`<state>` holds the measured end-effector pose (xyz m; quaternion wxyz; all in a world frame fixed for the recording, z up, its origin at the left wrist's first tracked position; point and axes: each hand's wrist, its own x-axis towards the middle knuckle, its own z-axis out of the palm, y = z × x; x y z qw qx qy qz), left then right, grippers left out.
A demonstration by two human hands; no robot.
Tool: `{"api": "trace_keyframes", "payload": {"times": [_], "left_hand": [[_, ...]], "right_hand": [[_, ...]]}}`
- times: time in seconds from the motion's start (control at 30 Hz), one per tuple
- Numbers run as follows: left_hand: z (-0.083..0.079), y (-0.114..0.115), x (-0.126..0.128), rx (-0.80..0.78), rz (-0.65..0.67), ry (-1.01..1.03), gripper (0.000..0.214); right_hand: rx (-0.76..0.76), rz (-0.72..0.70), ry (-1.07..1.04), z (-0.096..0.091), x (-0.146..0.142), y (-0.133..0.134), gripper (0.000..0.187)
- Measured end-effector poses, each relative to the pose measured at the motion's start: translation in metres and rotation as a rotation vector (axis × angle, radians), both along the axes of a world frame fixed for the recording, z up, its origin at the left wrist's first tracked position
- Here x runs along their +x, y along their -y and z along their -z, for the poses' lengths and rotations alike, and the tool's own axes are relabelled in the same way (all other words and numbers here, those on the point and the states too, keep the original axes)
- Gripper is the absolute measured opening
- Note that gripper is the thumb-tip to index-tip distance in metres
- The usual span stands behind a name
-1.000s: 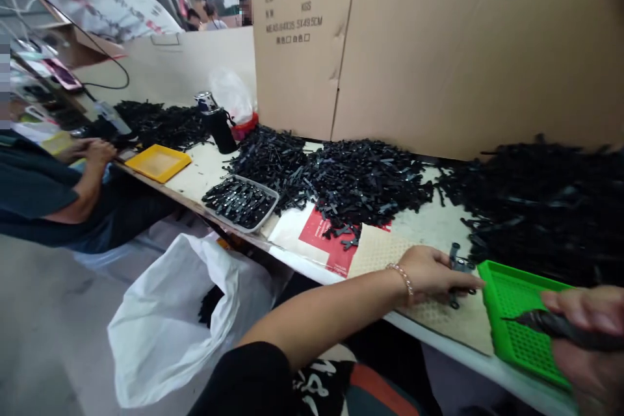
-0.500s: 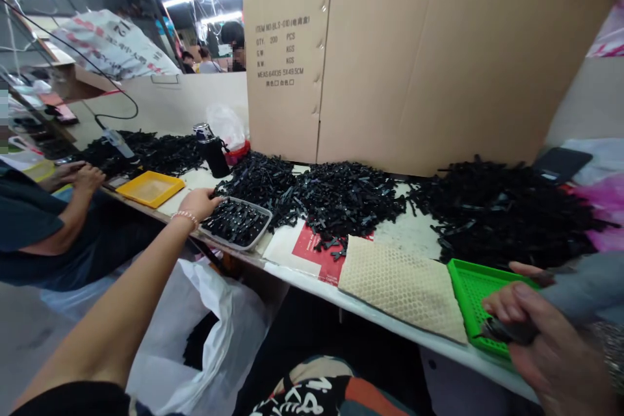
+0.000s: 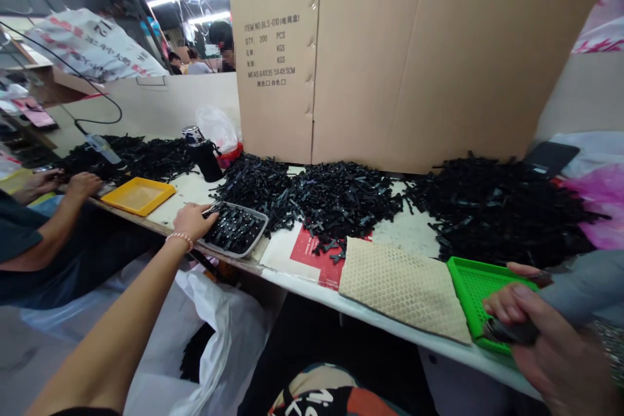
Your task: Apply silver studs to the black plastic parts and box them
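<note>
My left hand [image 3: 194, 221], with a bead bracelet on the wrist, reaches far left and grips the near corner of a grey tray [image 3: 253, 236] filled with black plastic parts. My right hand [image 3: 541, 331] is closed round a dark pointed tool [image 3: 507, 331] at the lower right, over the near edge of a green perforated tray [image 3: 470, 286]. A beige honeycomb mat [image 3: 402, 286] lies between the two trays. Heaps of black plastic parts [image 3: 341, 198] cover the back of the table.
A tall cardboard wall [image 3: 414, 58] stands behind the heaps. A co-worker's hands [image 3: 80, 183] work at the left beside a yellow tray [image 3: 139, 195]. A black flask [image 3: 202, 153] stands farther back. A white plastic bag [image 3: 214, 331] hangs below the table edge.
My left hand left the mat, swung far left and took hold of the grey tray's corner. The small part it held on the mat is gone from there. My right hand keeps the tool.
</note>
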<state>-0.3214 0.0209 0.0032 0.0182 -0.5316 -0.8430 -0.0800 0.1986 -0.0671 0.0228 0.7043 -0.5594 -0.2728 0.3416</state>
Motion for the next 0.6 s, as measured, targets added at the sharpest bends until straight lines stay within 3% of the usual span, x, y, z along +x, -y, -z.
{"api": "trace_keyframes", "payload": {"times": [0.1,0.47,0.6], "left_hand": [[0.001,0.002,0.001,0.037,0.02,-0.01,0.052],[0.018,0.012,-0.01,-0.025,0.235,0.157,0.051],[0.02,0.012,-0.01,0.017,0.193,0.172,0.061]], "right_hand": [[-0.002,-0.114,-0.035,0.003,0.003,-0.003,0.028],[0.008,-0.104,-0.032,0.008,-0.001,-0.014,0.031],[0.003,-0.121,-0.021,0.006,-0.007,-0.019,0.029]]}}
